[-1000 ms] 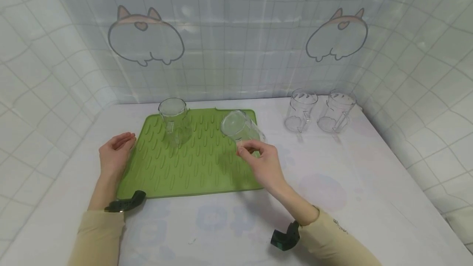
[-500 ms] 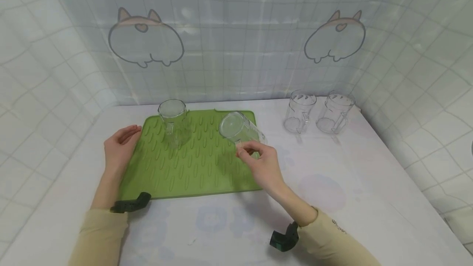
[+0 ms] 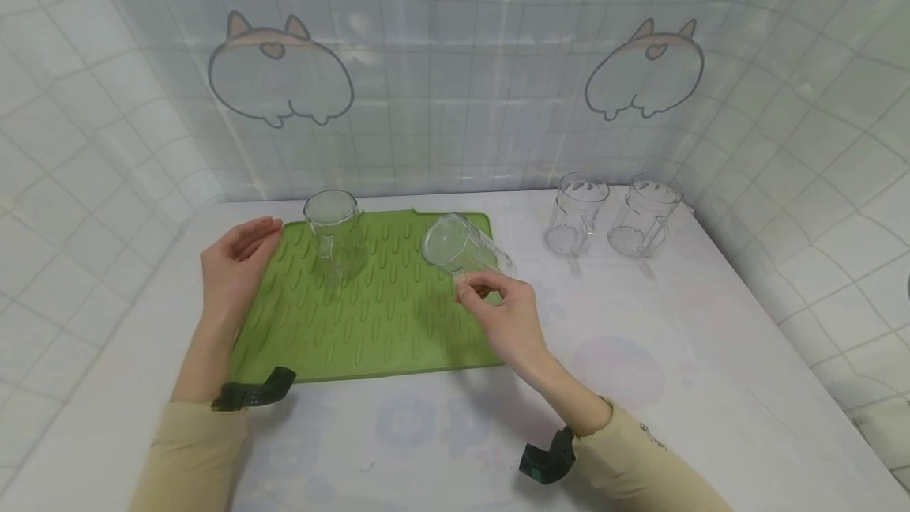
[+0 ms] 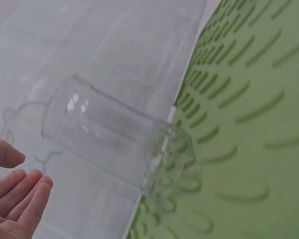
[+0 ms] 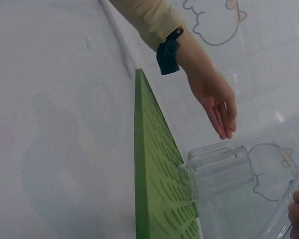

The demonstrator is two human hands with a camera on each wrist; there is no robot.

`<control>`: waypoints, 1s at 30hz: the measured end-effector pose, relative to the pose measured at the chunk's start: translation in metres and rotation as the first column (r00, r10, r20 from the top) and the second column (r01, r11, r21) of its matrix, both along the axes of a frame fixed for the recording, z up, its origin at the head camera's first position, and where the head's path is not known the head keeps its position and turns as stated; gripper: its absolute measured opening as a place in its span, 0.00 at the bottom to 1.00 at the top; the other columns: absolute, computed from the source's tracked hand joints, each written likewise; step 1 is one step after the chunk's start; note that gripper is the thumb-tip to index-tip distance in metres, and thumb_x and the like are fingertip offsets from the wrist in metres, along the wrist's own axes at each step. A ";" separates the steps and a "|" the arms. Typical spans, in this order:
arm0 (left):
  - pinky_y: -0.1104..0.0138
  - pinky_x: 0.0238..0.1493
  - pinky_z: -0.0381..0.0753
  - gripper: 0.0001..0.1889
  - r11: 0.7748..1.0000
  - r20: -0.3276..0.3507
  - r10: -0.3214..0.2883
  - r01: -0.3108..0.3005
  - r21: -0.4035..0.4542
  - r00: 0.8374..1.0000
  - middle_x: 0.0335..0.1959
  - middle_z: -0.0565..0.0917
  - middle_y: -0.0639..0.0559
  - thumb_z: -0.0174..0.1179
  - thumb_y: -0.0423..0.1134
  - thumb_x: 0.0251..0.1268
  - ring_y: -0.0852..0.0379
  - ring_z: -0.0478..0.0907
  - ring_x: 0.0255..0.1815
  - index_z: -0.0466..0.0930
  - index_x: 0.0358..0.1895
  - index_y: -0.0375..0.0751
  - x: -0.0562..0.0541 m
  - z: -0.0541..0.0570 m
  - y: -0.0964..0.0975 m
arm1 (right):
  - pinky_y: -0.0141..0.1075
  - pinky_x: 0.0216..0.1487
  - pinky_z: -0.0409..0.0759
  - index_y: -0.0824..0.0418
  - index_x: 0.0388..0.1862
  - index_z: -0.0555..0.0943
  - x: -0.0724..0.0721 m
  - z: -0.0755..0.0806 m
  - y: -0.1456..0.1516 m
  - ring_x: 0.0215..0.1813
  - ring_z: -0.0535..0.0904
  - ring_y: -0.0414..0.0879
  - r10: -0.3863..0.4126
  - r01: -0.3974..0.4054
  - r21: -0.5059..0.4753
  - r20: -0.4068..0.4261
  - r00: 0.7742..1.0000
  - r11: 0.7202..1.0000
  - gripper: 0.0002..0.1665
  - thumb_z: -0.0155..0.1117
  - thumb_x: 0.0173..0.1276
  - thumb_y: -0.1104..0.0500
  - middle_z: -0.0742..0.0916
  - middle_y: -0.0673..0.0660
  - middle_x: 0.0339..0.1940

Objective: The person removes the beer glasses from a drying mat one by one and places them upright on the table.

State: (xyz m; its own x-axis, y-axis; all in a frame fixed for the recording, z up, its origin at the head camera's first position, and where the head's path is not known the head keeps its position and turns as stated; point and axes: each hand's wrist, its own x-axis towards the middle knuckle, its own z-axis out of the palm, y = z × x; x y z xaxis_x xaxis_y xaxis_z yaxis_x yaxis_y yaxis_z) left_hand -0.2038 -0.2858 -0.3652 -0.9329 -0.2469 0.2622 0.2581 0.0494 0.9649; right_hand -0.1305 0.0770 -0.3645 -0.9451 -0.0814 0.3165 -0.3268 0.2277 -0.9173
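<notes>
In the head view, a clear glass mug (image 3: 448, 242) is tilted on its side over the right part of the green ridged mat (image 3: 384, 330). My right hand (image 3: 503, 314) pinches its handle between thumb and fingers. A second glass mug (image 3: 336, 237) stands upright on the mat's back left part. My left hand (image 3: 240, 267) is beside the mat's left edge, fingers relaxed and holding nothing. The left wrist view has its fingertips (image 4: 40, 186) apart from the standing mug (image 4: 104, 132). Part of the held mug (image 5: 283, 214) shows at the right wrist view's lower right corner.
Two more glass mugs (image 3: 577, 216) stand side by side at the table's back right. Behind everything rises a tiled-pattern sheet (image 3: 455, 101) with cartoon animal drawings, and similar sheeting lines both sides. The white table (image 3: 426, 449) extends in front of the mat.
My left hand has moved away from me and slightly right, toward the mat's back left corner and the standing mug. My right hand and its tilted mug have barely moved.
</notes>
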 end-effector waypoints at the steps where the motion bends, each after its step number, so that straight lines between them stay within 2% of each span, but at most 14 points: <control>1: 0.83 0.51 0.81 0.21 1.000 -0.009 -0.012 0.012 -0.002 1.000 0.47 0.88 0.60 0.65 0.30 0.66 0.69 0.84 0.48 0.77 0.61 0.28 0.000 0.002 0.002 | 0.31 0.38 0.75 0.57 0.36 0.88 0.000 0.000 0.000 0.37 0.79 0.45 -0.001 0.001 0.000 -0.005 1.000 1.000 0.06 0.65 0.70 0.62 0.88 0.52 0.31; 7: 0.81 0.53 0.81 0.21 0.997 -0.046 -0.061 0.058 -0.056 0.997 0.49 0.88 0.58 0.65 0.29 0.66 0.68 0.83 0.50 0.77 0.61 0.30 0.002 0.011 0.016 | 0.31 0.38 0.75 0.57 0.35 0.88 0.001 0.001 0.000 0.36 0.78 0.45 -0.006 0.006 -0.007 -0.030 1.000 1.000 0.06 0.65 0.69 0.63 0.89 0.52 0.30; 12: 0.79 0.54 0.83 0.21 0.993 -0.077 -0.115 0.114 -0.025 0.990 0.50 0.88 0.55 0.67 0.28 0.63 0.65 0.84 0.51 0.78 0.60 0.30 0.008 0.017 0.031 | 0.30 0.38 0.76 0.57 0.35 0.88 0.002 0.001 0.001 0.36 0.79 0.45 -0.015 0.014 -0.015 -0.037 0.999 1.000 0.06 0.64 0.69 0.63 0.89 0.53 0.30; 18: 0.78 0.54 0.83 0.22 0.993 -0.087 -0.118 0.118 -0.005 0.989 0.50 0.88 0.55 0.68 0.28 0.61 0.64 0.84 0.51 0.78 0.59 0.31 0.013 0.024 0.042 | 0.31 0.38 0.76 0.57 0.35 0.88 0.002 0.002 0.001 0.36 0.79 0.45 -0.015 0.014 -0.025 -0.039 0.999 1.000 0.07 0.64 0.69 0.64 0.88 0.52 0.30; 21: 0.78 0.55 0.83 0.21 0.992 -0.093 -0.129 0.127 -0.027 0.987 0.50 0.87 0.55 0.68 0.28 0.62 0.64 0.84 0.51 0.78 0.59 0.31 0.015 0.027 0.047 | 0.32 0.38 0.76 0.56 0.35 0.88 0.002 0.002 0.000 0.36 0.79 0.45 -0.017 0.016 -0.026 -0.033 0.999 1.000 0.07 0.64 0.68 0.64 0.88 0.52 0.30; 30: 0.75 0.57 0.83 0.22 0.969 -0.112 -0.229 0.216 -0.119 0.967 0.53 0.86 0.50 0.67 0.27 0.63 0.60 0.83 0.55 0.76 0.60 0.28 0.019 0.029 0.067 | 0.33 0.41 0.77 0.56 0.34 0.88 0.003 0.003 -0.001 0.36 0.78 0.45 -0.017 0.016 -0.036 -0.035 0.999 0.999 0.06 0.65 0.68 0.65 0.88 0.52 0.30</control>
State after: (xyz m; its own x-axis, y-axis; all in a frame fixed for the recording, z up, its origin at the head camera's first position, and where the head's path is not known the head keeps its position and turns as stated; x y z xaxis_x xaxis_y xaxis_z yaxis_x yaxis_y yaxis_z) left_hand -0.1850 -0.2185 -0.3367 -0.9196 -0.0017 0.3928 0.3915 0.0763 0.9170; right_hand -0.1277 0.0761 -0.3612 -0.9345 -0.0536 0.3519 -0.3553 0.2006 -0.9130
